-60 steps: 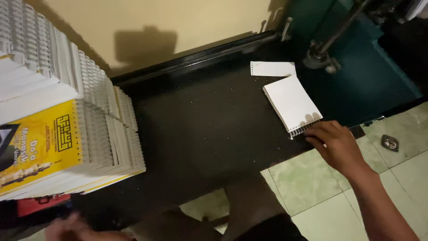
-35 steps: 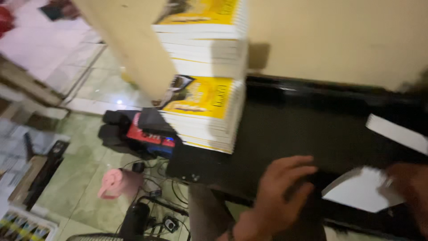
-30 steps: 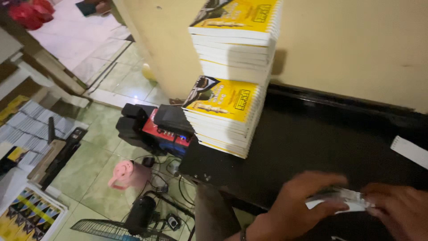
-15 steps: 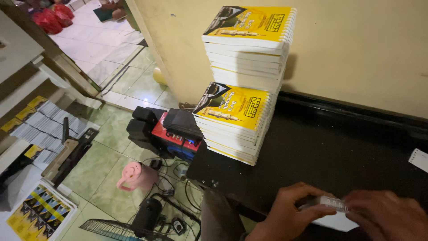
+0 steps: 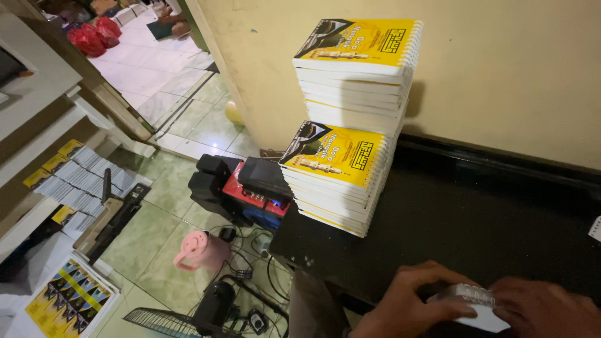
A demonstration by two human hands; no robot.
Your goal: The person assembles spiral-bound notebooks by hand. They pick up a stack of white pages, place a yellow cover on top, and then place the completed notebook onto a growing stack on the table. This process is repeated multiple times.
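Observation:
My left hand [image 5: 410,307] and my right hand [image 5: 544,310] meet at the bottom edge of the view, both gripping a small white spiral-bound booklet [image 5: 471,302] over the near edge of a black table [image 5: 476,225]. On the table's left end stand two stacks of spiral-bound booklets with yellow covers: a lower front stack [image 5: 335,178] and a taller stack [image 5: 360,72] behind it against the cream wall.
Beside the table's left edge on the green tiled floor lie a black and red machine [image 5: 247,188], a pink jug [image 5: 200,250], cables and a fan grille [image 5: 166,322]. Shelves with yellow-covered booklets [image 5: 72,181] stand at the left. A white paper corner [image 5: 595,228] shows at the right.
The view has swung left from the table's right end to the booklet stacks. My right hand brought the white booklet over, and my left hand has joined it on the booklet.

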